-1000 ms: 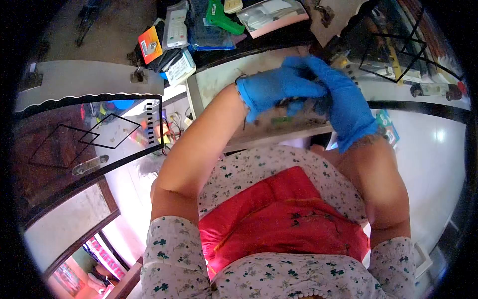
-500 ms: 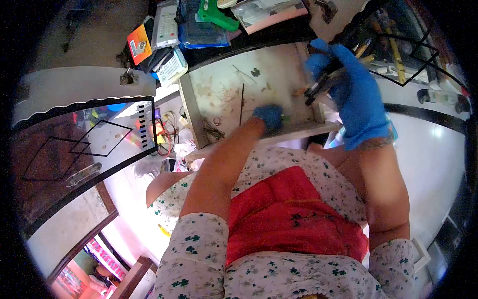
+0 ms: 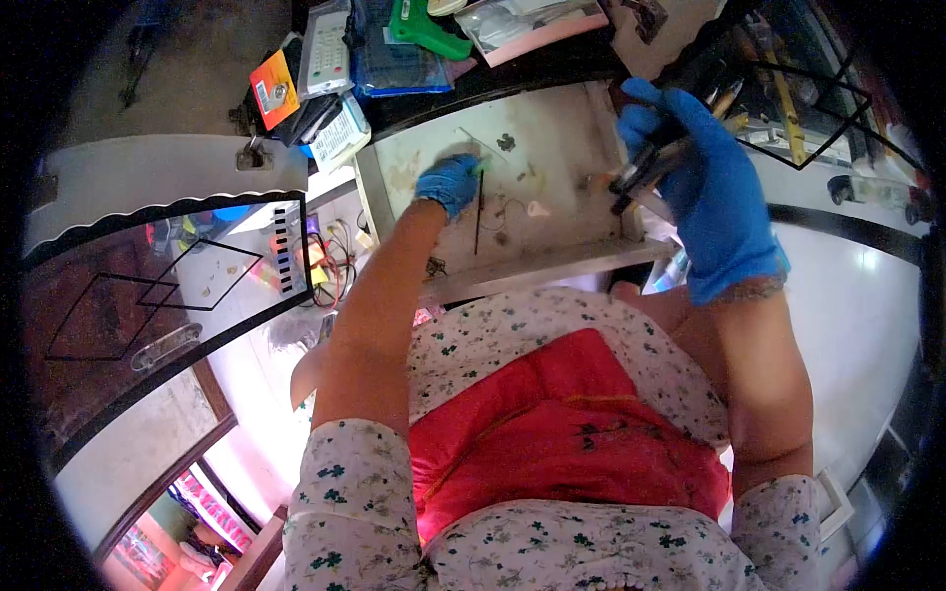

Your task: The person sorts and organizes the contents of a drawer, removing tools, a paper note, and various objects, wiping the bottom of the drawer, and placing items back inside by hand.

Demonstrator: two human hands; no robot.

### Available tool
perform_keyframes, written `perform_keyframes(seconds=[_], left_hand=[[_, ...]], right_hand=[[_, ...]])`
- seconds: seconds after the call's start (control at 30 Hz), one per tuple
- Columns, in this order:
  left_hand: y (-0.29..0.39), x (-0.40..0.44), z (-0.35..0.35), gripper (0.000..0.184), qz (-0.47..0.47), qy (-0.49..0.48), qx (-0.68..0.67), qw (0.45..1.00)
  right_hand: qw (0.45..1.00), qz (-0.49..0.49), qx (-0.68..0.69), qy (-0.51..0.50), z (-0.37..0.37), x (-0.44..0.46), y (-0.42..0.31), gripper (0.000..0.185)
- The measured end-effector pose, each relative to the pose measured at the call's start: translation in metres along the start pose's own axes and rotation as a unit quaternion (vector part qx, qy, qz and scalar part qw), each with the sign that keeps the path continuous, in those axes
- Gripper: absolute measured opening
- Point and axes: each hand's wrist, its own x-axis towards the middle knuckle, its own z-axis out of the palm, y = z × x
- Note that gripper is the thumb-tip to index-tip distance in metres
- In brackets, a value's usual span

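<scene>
A: What's the left hand (image 3: pixel 449 185) doing in there?
B: It's gloved in blue, low over the bottom of the drawer (image 3: pixel 567 123), fingers bent. A small green bit (image 3: pixel 480 167) shows at the fingertips, but I can't tell whether they're pinched on it
A: And the right hand (image 3: pixel 719 202)?
B: Gloved too, closed around some slim dark items (image 3: pixel 645 175). Their ends poke out toward the drawer, near its right side; too blurred to say what they are
A: So the hands are apart?
B: Well apart, left hand over the drawer's left half, right hand by its right side
A: What lies between them?
B: A thin dark stick (image 3: pixel 479 222), just beside the left hand, then a small pinkish piece (image 3: pixel 537 209) farther right. A dark flower-shaped scrap (image 3: pixel 506 143) is near the back
A: And beyond the drawer?
B: A green plastic thing (image 3: pixel 431 30), with a blue packet (image 3: pixel 394 69) beside it and a remote control (image 3: pixel 328 54) farther left
</scene>
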Motion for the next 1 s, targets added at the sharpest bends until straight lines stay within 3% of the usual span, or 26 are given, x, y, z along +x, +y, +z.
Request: perform_keyframes(seconds=[0.13,0.2,0.27,0.33,0.37,0.53,0.63,0.8,0.87,0.9,0.97,1.0], left_hand=[[-0.022,0.012,-0.018,0.023,-0.087,-0.04,0.045,0.994],[-0.04,0.018,0.003,0.025,-0.06,0.081,0.016,0.995],[-0.04,0.025,0.018,0.027,-0.077,0.073,-0.014,0.994],[-0.023,0.027,0.018,0.027,0.009,0.155,0.001,0.988],[-0.011,0.028,0.015,0.028,-0.026,0.113,-0.04,0.992],[0.028,0.036,0.011,0.03,0.0,0.065,-0.001,0.998],[0.03,0.037,0.027,0.04,0.082,-0.055,0.091,0.991],[0.002,0.012,0.074,0.049,0.093,0.025,0.049,0.994],[0.027,-0.012,0.022,0.039,-0.015,-0.152,-0.063,0.986],[0.02,-0.018,0.017,0.039,-0.017,-0.149,-0.06,0.987],[0.005,-0.027,0.007,0.03,0.193,-0.316,0.124,0.921],[0.011,-0.027,-0.012,0.03,0.191,-0.312,0.129,0.922]], right_hand=[[1.0,0.002,0.008,-0.006,0.001,0.0,-0.002,0.033],[1.0,0.009,0.01,-0.007,0.001,0.001,-0.002,0.033],[1.0,0.0,-0.001,0.005,0.002,0.002,0.0,0.033],[1.0,0.007,-0.003,0.009,0.002,0.002,0.0,0.033],[1.0,0.013,-0.003,0.013,0.002,0.001,0.001,0.033],[0.999,0.02,-0.009,0.027,0.006,-0.001,0.001,0.033],[0.999,0.022,-0.007,0.028,0.006,-0.001,0.0,0.033],[1.0,0.009,-0.014,0.025,0.001,0.001,0.001,0.034],[1.0,0.011,0.012,-0.003,-0.002,0.001,0.001,0.034],[1.0,0.011,0.013,-0.007,0.0,0.0,0.001,0.034],[1.0,0.001,0.006,0.004,0.004,-0.001,0.0,0.03],[1.0,-0.003,0.008,-0.001,0.004,-0.001,-0.001,0.03]])
